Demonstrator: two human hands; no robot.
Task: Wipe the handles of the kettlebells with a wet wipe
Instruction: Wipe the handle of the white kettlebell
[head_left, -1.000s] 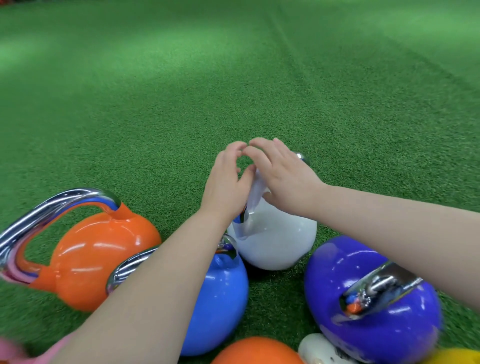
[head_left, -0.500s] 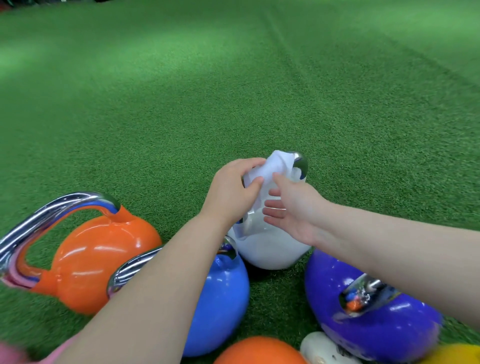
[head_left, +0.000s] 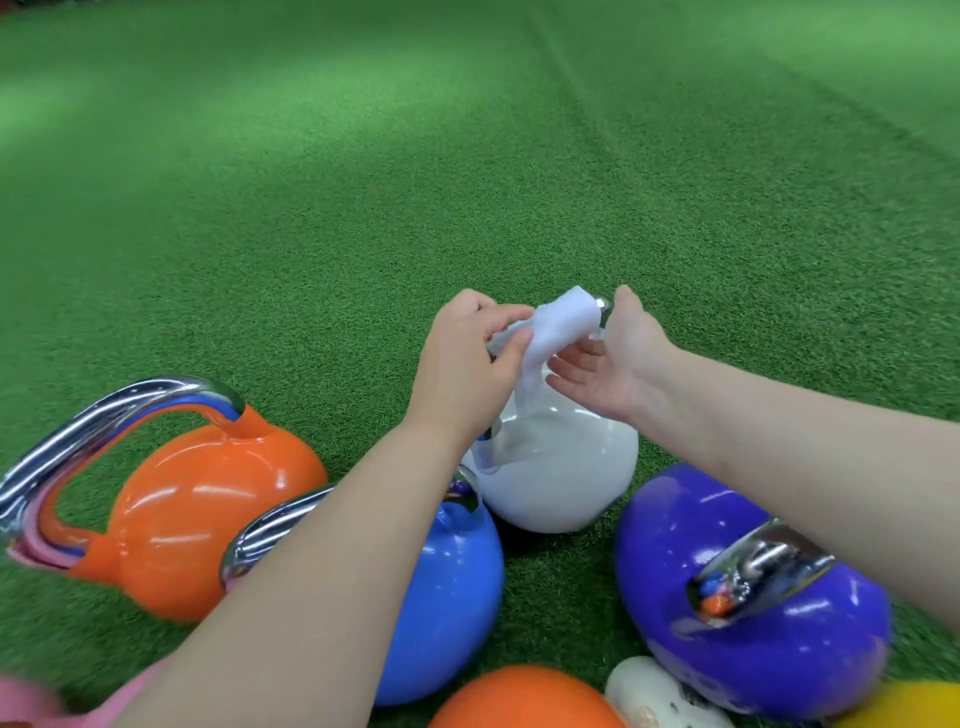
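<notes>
A white kettlebell (head_left: 561, 467) stands on the green turf at centre. A white wet wipe (head_left: 563, 322) is draped over its chrome handle (head_left: 601, 305), of which only the right end shows. My left hand (head_left: 467, 364) pinches the wipe's left side between thumb and fingers. My right hand (head_left: 618, 358) is palm up under the handle on the right, fingers straight and touching the hanging wipe.
An orange kettlebell (head_left: 208, 509) with a chrome handle lies at left, a blue one (head_left: 447, 597) under my left forearm, a purple one (head_left: 753, 597) at right. Another orange ball (head_left: 524, 699), a white shoe (head_left: 654, 693) and a yellow object (head_left: 914, 706) sit at the bottom edge. Turf stretches ahead.
My right hand came off the top of the handle, turned palm up and moved to the right side. The wipe now lies spread over the handle; my left hand keeps pinching it.
</notes>
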